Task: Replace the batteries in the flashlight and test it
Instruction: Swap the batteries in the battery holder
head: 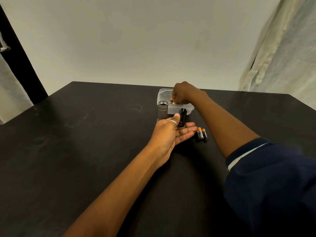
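The grey flashlight body (162,111) stands upright on the black table (85,142), its threaded end open at the top. My left hand (171,134) lies palm up and holds the black battery holder (182,117) between thumb and fingers. My right hand (183,93) reaches down into the clear plastic box (174,109) behind the flashlight, its fingers curled over orange-tipped batteries (171,100) inside; whether they grip one is hidden. Three loose batteries (202,133) with orange ends lie side by side on the table, just right of my left fingertips.
A pale wall runs behind the table's far edge. A light curtain (282,48) hangs at the right and a dark post (18,57) stands at the left. A dark blue sleeve (273,177) covers my right upper arm.
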`<action>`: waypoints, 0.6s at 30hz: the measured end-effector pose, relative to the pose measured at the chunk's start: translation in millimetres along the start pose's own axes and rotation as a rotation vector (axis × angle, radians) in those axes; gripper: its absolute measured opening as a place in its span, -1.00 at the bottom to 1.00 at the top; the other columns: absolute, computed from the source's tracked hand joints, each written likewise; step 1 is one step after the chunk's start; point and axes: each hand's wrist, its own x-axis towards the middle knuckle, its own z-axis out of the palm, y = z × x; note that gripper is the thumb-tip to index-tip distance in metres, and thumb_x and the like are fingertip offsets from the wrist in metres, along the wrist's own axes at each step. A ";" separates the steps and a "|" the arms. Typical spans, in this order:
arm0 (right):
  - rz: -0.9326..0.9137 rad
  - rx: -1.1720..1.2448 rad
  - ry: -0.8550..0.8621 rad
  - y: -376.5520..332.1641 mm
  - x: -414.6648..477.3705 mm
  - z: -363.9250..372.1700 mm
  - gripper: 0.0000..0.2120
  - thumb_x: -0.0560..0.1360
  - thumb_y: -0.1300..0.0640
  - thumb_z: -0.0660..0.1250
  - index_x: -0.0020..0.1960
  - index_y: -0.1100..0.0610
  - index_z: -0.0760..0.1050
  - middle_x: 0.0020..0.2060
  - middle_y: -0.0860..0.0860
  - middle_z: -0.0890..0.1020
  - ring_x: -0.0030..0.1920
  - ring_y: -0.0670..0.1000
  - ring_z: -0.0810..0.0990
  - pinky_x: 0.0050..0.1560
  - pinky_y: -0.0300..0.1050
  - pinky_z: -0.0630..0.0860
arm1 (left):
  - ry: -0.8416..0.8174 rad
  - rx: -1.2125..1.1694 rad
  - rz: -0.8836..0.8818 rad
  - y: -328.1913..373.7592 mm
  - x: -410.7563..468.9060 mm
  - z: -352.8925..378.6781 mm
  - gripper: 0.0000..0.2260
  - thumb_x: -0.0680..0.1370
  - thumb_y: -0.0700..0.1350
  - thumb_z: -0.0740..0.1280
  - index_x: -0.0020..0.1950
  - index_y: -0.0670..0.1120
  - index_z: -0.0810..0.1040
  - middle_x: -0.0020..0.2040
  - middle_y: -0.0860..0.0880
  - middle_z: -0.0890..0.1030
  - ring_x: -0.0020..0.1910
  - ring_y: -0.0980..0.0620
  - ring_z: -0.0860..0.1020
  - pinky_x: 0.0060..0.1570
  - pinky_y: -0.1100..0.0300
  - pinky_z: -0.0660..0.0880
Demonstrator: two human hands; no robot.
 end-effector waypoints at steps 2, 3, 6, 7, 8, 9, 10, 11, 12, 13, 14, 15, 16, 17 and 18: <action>0.003 -0.009 -0.007 -2.3 1.7 0.0 -0.78 0.58 0.19 0.37 0.17 0.26 0.64 0.09 0.19 0.68 0.10 0.19 0.63 0.09 -0.01 0.55 | 0.000 -0.002 0.002 0.4 0.7 -0.2 -0.71 0.73 -0.10 0.16 0.30 -0.28 0.49 -0.09 -0.22 0.75 -0.10 -0.09 0.75 -0.23 0.20 0.65; 0.000 -0.018 -0.010 -4.6 1.7 -0.8 -0.79 0.58 0.19 0.38 0.16 0.27 0.63 0.09 0.19 0.67 0.09 0.19 0.63 0.05 -0.02 0.55 | -0.001 -0.003 0.002 0.6 0.8 -0.6 -0.71 0.73 -0.10 0.16 0.30 -0.28 0.49 -0.09 -0.22 0.75 -0.10 -0.09 0.75 -0.23 0.20 0.65; -0.012 -0.037 0.022 -9.6 -0.8 -5.2 -0.96 0.54 0.23 0.39 -0.06 0.20 0.55 0.02 0.20 0.66 -0.03 0.16 0.58 -0.13 -0.09 0.43 | -0.004 0.003 0.002 1.1 1.2 -2.3 -0.72 0.73 -0.10 0.16 0.30 -0.27 0.50 -0.07 -0.22 0.75 -0.07 -0.10 0.75 -0.22 0.20 0.65; -0.010 -0.030 0.042 -10.7 -1.6 -6.8 -0.94 0.53 0.24 0.38 -0.10 0.17 0.51 0.00 0.20 0.66 -0.05 0.16 0.58 -0.16 -0.10 0.41 | -0.004 0.005 0.002 1.5 1.5 -3.0 -0.72 0.73 -0.10 0.16 0.29 -0.26 0.50 -0.06 -0.22 0.75 -0.07 -0.10 0.75 -0.22 0.20 0.65; -0.012 -0.022 0.055 -11.0 -3.0 -8.1 -0.94 0.52 0.26 0.36 -0.11 0.17 0.49 -0.01 0.20 0.66 -0.04 0.17 0.60 -0.16 -0.09 0.42 | -0.003 0.007 0.002 1.7 1.4 -3.1 -0.72 0.73 -0.10 0.16 0.29 -0.26 0.50 -0.06 -0.22 0.75 -0.06 -0.10 0.75 -0.22 0.20 0.65; -0.015 -0.016 0.056 -11.0 -5.8 -8.6 -0.97 0.51 0.27 0.35 -0.09 0.19 0.51 0.00 0.20 0.67 -0.01 0.18 0.62 -0.14 -0.06 0.46 | 0.000 0.007 0.002 1.7 1.2 -3.3 -0.72 0.73 -0.10 0.16 0.28 -0.26 0.51 -0.06 -0.22 0.75 -0.07 -0.10 0.75 -0.22 0.20 0.65; -0.017 -0.012 0.047 -10.2 -8.0 -8.0 -0.96 0.52 0.27 0.35 -0.05 0.24 0.55 0.02 0.20 0.67 0.03 0.19 0.63 -0.09 -0.03 0.53 | 0.003 0.007 0.004 1.2 0.5 -3.2 -0.72 0.73 -0.10 0.16 0.28 -0.26 0.51 -0.06 -0.22 0.75 -0.07 -0.10 0.75 -0.22 0.20 0.65; -0.013 -0.014 0.031 -8.4 -9.9 -6.8 -0.89 0.52 0.27 0.35 0.02 0.27 0.60 0.04 0.20 0.68 0.06 0.19 0.64 -0.01 0.00 0.59 | 0.003 0.007 0.007 0.8 -0.4 -2.9 -0.72 0.73 -0.10 0.16 0.27 -0.26 0.52 -0.07 -0.22 0.75 -0.07 -0.10 0.75 -0.22 0.20 0.65; -0.015 -0.010 0.017 -6.1 -10.8 -5.0 -0.84 0.53 0.27 0.36 0.08 0.26 0.64 0.06 0.19 0.69 0.08 0.19 0.64 0.08 0.03 0.61 | 0.002 0.007 0.008 0.3 -1.2 -2.5 -0.73 0.73 -0.10 0.16 0.26 -0.26 0.52 -0.07 -0.22 0.75 -0.07 -0.10 0.75 -0.21 0.20 0.66; -0.018 -0.005 0.009 -4.7 -12.3 -4.8 -0.81 0.54 0.27 0.35 0.11 0.23 0.66 0.08 0.18 0.69 0.09 0.18 0.64 0.13 0.04 0.61 | -0.001 0.008 0.009 0.1 -1.9 -1.9 -0.73 0.73 -0.10 0.17 0.25 -0.26 0.52 -0.07 -0.22 0.75 -0.07 -0.10 0.75 -0.21 0.20 0.66; -0.030 -0.003 0.007 -3.4 -12.2 -4.5 -0.79 0.54 0.29 0.35 0.12 0.20 0.68 0.09 0.16 0.70 0.10 0.17 0.64 0.14 0.02 0.61 | -0.004 0.009 0.009 0.3 -2.2 -1.3 -0.74 0.73 -0.10 0.17 0.25 -0.25 0.52 -0.07 -0.22 0.75 -0.07 -0.10 0.75 -0.20 0.19 0.66; -0.040 -0.002 0.002 -3.7 -12.2 -5.0 -0.78 0.53 0.31 0.35 0.11 0.18 0.69 0.09 0.14 0.71 0.10 0.15 0.64 0.10 -0.02 0.59 | -0.004 0.005 0.010 0.5 -2.2 -1.0 -0.73 0.73 -0.10 0.17 0.26 -0.25 0.52 -0.06 -0.22 0.75 -0.07 -0.10 0.75 -0.20 0.19 0.66; -0.052 0.002 -0.006 -4.3 -11.1 -5.8 -0.78 0.53 0.32 0.35 0.09 0.17 0.70 0.08 0.12 0.71 0.09 0.14 0.64 0.05 -0.07 0.56 | -0.004 0.000 0.010 0.9 -2.1 -0.6 -0.73 0.73 -0.10 0.17 0.27 -0.26 0.51 -0.06 -0.22 0.75 -0.07 -0.10 0.75 -0.20 0.19 0.66; -0.060 0.002 -0.019 -6.2 -11.3 -7.2 -0.79 0.52 0.31 0.36 0.08 0.15 0.70 0.07 0.11 0.72 0.09 0.13 0.64 0.00 -0.11 0.51 | -0.005 -0.004 0.011 1.2 -2.1 -0.3 -0.73 0.72 -0.10 0.17 0.28 -0.26 0.51 -0.06 -0.22 0.75 -0.07 -0.10 0.75 -0.20 0.20 0.66; -0.069 0.005 -0.034 -7.9 -10.2 -7.7 -0.81 0.53 0.30 0.37 0.07 0.14 0.71 0.07 0.10 0.72 0.09 0.12 0.64 -0.01 -0.12 0.49 | -0.005 -0.005 0.011 1.5 -1.8 -0.4 -0.73 0.72 -0.10 0.17 0.28 -0.26 0.50 -0.06 -0.22 0.75 -0.07 -0.10 0.75 -0.21 0.20 0.66</action>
